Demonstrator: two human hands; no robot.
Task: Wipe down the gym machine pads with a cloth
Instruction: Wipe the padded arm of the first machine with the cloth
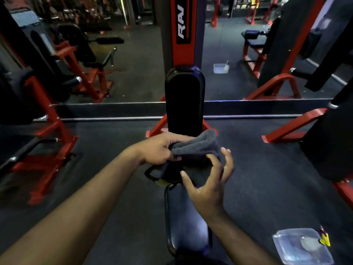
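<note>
A grey cloth [196, 148] is bunched in front of me, just below the upright black back pad [184, 100] of a red-framed machine. My left hand [158, 150] pinches the cloth's left edge. My right hand [208, 186] sits under and to the right of the cloth, fingers spread and curled, its fingertips near the cloth's lower part; contact cannot be made out. The black seat pad [188, 220] lies below my hands, running toward me.
A clear plastic container [299, 245] sits on the dark floor at the lower right. A wall mirror [133, 73] stands behind the machine and reflects it. Red machine frames [47, 131] flank the left, and another red frame [296, 125] stands at the right.
</note>
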